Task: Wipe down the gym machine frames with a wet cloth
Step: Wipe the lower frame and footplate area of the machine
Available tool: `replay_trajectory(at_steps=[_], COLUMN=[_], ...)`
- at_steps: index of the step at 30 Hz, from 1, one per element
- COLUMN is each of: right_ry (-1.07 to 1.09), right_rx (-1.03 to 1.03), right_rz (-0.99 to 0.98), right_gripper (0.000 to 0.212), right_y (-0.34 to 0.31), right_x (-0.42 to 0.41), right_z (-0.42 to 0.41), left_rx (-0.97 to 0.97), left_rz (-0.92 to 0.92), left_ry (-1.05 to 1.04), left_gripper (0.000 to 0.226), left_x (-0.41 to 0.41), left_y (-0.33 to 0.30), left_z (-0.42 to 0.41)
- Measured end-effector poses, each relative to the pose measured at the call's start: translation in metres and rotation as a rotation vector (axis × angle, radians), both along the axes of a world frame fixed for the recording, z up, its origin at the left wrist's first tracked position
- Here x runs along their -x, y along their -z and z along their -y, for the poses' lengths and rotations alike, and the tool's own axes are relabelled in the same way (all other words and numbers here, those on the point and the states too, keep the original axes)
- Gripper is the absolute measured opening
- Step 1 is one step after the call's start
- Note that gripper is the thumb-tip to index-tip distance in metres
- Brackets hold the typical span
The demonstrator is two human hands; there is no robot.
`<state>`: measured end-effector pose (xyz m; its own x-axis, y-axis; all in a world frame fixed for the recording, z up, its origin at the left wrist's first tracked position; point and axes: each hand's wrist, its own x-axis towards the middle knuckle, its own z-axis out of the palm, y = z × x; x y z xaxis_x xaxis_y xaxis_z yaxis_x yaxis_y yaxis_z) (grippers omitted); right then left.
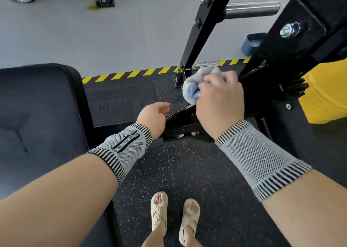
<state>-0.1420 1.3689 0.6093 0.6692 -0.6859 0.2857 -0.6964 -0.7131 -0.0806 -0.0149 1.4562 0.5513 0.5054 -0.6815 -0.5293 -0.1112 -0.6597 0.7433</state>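
Note:
My right hand (220, 100) grips a bunched grey and blue cloth (193, 86) and holds it against the black gym machine frame (293, 45), low down where a slanted bar meets the base. My left hand (153, 116) hovers just left of the lower frame bar (180, 119), its fingers loosely curled and holding nothing. Both wrists wear grey knitted bands. The fingertips of my right hand are hidden in the cloth.
A dark padded bench seat (37, 119) fills the left. A blue bucket (250, 43) stands behind the frame on the grey floor. A yellow pad (326, 92) sits at right. Yellow-black tape (131, 74) edges the rubber mat. My sandalled feet (174, 211) stand below.

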Motion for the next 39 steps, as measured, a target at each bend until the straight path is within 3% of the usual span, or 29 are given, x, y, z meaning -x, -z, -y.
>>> replay_trajectory(at_steps=[2,5,9,16,25,31,36,39], right_ry=[-0.069,-0.195,-0.262,-0.196,0.024,0.051,0.188,0.258], right_rx=[0.006,-0.126,-0.343,-0.283,-0.014,-0.240,-0.522,-0.582], right_rz=[-0.436,-0.735,-0.868,-0.929,-0.865,-0.557,-0.192,-0.045], right_gripper=[0.022,0.023,0.031,0.035,0.031,0.017,0.010,0.014], right_y=[-0.008,0.003,0.042,0.036,-0.057,-0.056,0.008,0.049], right_x=[-0.008,-0.036,-0.075,-0.072,-0.013,0.011,0.048,0.065], right_z=[0.005,0.004,-0.014,-0.003,0.026,-0.010,-0.044,-0.060], left_rx=[0.011,0.001,-0.033,-0.005,0.160,0.167,0.144,0.113], left_rz=[-0.016,0.007,0.042,0.036,0.013,0.031,-0.041,-0.102], left_ry=[-0.014,-0.034,-0.019,0.035,0.207,0.230,0.179,0.116], left_gripper=[0.060,0.062,0.066,0.065,0.064,0.059,0.035,0.028], left_x=[-0.001,-0.005,-0.010,-0.005,0.027,0.043,0.060,0.077], left_y=[0.000,0.005,0.015,0.013,-0.033,-0.036,-0.010,0.006], left_z=[-0.002,-0.007,-0.013,-0.011,0.026,0.022,-0.006,-0.025])
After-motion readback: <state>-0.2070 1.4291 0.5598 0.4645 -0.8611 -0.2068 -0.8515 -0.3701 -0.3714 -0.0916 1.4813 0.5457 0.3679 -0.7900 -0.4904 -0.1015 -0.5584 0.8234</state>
